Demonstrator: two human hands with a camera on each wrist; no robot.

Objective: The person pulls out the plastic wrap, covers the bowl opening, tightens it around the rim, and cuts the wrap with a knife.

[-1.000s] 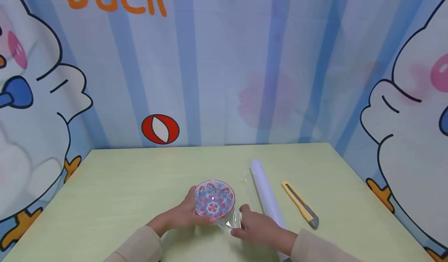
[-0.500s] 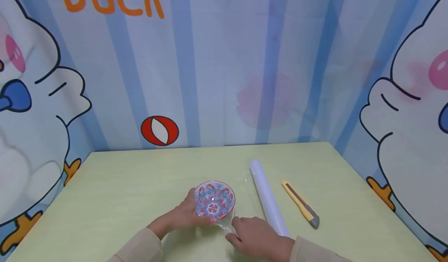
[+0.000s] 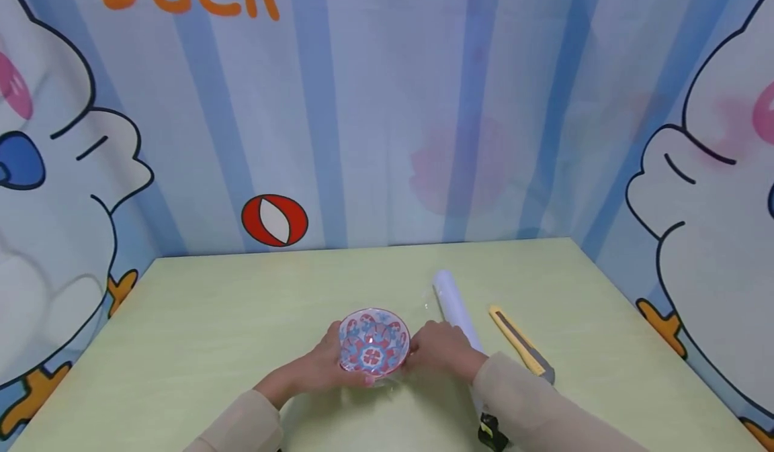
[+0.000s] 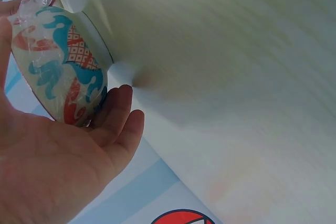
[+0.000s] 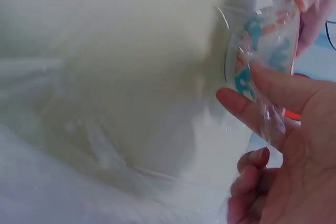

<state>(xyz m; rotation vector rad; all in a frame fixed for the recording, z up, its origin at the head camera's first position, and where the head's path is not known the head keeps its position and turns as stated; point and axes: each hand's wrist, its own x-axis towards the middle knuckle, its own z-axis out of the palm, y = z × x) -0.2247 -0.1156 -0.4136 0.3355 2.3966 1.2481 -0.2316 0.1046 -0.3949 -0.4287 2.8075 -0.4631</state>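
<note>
A small bowl (image 3: 373,344) with a red and blue pattern is tilted toward the head camera, over the near middle of the table. My left hand (image 3: 323,365) grips it from the left, thumb at the near rim and fingers behind. Clear cling film (image 5: 270,119) is stretched over the bowl, its wrinkled edge folded onto the patterned outer wall. At the bowl's right side, my right hand (image 3: 444,348) pinches that film between thumb and index finger, the thumb against the wall. Its other fingers are curled in the right wrist view.
A long whitish roll (image 3: 455,304) lies to the right, partly hidden by the right arm, with a black piece (image 3: 491,432) near its close end. Beyond it is a yellow and grey utility knife (image 3: 520,341). A printed curtain (image 3: 387,103) stands behind the table (image 3: 242,318).
My right hand has moved from below right of the bowl up to its right side, bringing the loose film against the wall. The left hand keeps its grip on the bowl.
</note>
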